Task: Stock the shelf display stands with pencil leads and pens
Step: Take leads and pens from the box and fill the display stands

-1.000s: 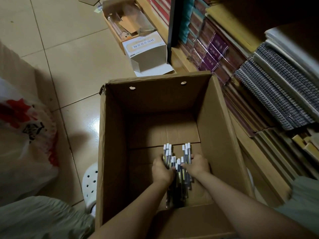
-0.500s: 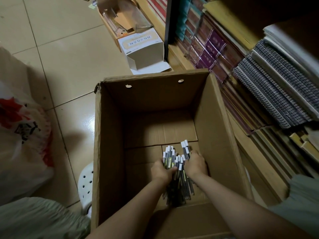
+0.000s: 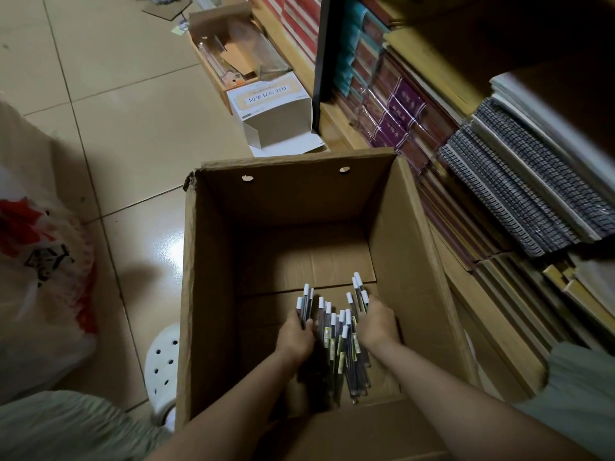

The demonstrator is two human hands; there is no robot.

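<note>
The pens lie in a loose bundle on the bottom of the box, near its nearer end, their white caps pointing away from the person. The left hand sits at the bundle's left side, its fingers curled around a few pens whose caps stick out beyond the knuckles. The right hand is at the bundle's right side, fingers bent around several more pens, with caps fanning out past its fingertips. Between the two hands more pens rest unheld against the cardboard floor. Both forearms reach down into the box over its near wall.

The box stands open on the tiled floor, hard against a wooden shelf packed with notebooks. Beyond it lies a white carton on its side, and past that a tray of packaging. To the left sits a plastic bag, and a white clog shows just beside the box.
</note>
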